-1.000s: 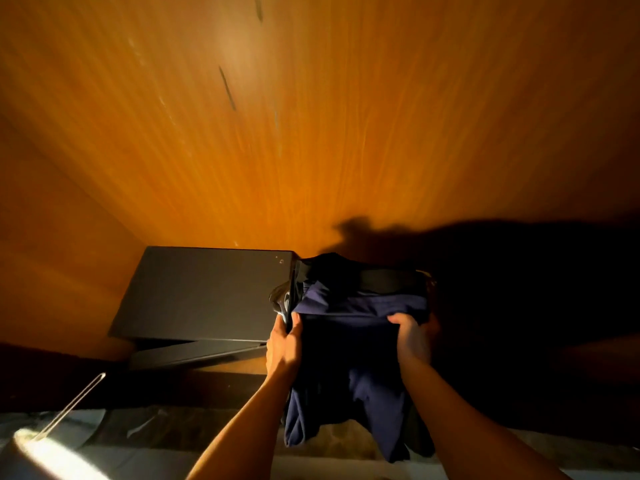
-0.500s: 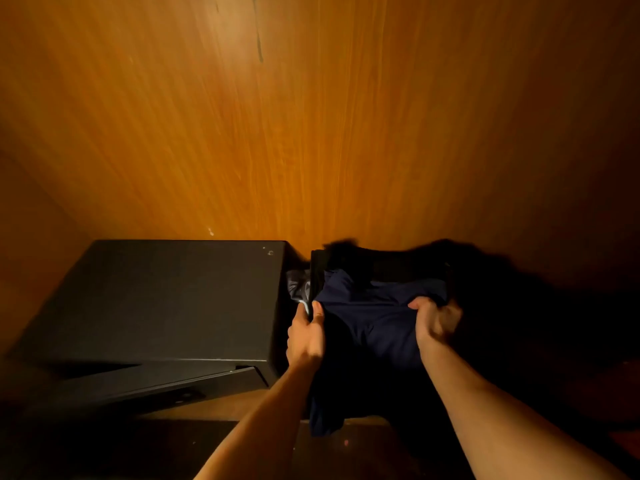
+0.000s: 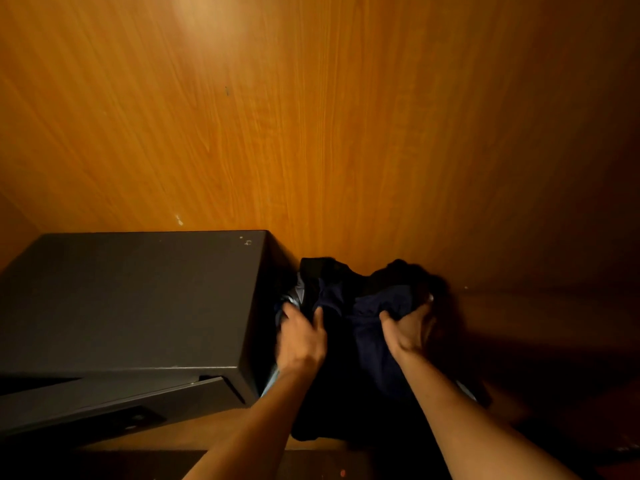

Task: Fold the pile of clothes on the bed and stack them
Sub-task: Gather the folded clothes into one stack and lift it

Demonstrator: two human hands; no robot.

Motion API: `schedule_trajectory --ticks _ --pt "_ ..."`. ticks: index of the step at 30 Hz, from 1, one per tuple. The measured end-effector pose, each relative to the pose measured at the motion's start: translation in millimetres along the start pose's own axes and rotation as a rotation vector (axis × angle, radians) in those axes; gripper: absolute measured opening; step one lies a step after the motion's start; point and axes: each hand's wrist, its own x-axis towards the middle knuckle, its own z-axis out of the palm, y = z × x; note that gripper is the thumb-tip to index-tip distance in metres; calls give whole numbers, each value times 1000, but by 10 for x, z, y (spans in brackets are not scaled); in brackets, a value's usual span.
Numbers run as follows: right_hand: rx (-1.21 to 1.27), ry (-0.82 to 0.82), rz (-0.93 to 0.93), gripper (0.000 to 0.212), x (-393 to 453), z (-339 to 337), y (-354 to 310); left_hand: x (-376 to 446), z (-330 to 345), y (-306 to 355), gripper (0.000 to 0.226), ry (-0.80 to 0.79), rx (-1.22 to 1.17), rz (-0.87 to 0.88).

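Observation:
A stack of dark clothes, navy and black, lies on a wooden shelf inside a cupboard, pressed against the right side of a black safe. My left hand grips the stack's left edge, next to the safe wall. My right hand grips its right side, fingers curled into the navy fabric. The lower part of the stack hangs over the shelf's front edge in deep shadow.
A black metal safe fills the shelf's left half, its door slightly ajar at the front. The wooden back panel rises behind. To the right of the clothes the shelf lies in shadow.
Both hands have pushed the clothes stack deeper onto the shelf beside the safe. The view has moved closer and lower; the bed edge and hanger are out of sight.

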Motion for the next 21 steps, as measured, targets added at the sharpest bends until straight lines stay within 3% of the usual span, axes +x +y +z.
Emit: schedule_trajectory --ticks 2,6,8,10,12,15,18,21 --pt "-185 96 -68 103 -140 -16 56 -96 28 49 76 23 126 3" --pt "-428 268 -448 90 -339 51 230 -355 98 151 92 129 263 84" --pt "-487 329 -642 79 -425 57 342 -439 125 197 82 244 299 273" --pt "-551 364 -814 75 -499 17 392 -419 181 183 57 325 353 587" --pt "-599 344 -894 74 -558 -44 361 -329 216 124 38 287 451 853" --pt "-646 234 -892 69 -551 -53 291 -155 245 18 32 110 606 975" --pt "-667 98 -702 62 -433 54 293 -39 271 -106 60 -116 793 858" --pt "-709 23 -603 63 -288 113 334 104 226 -211 72 -181 893 812"
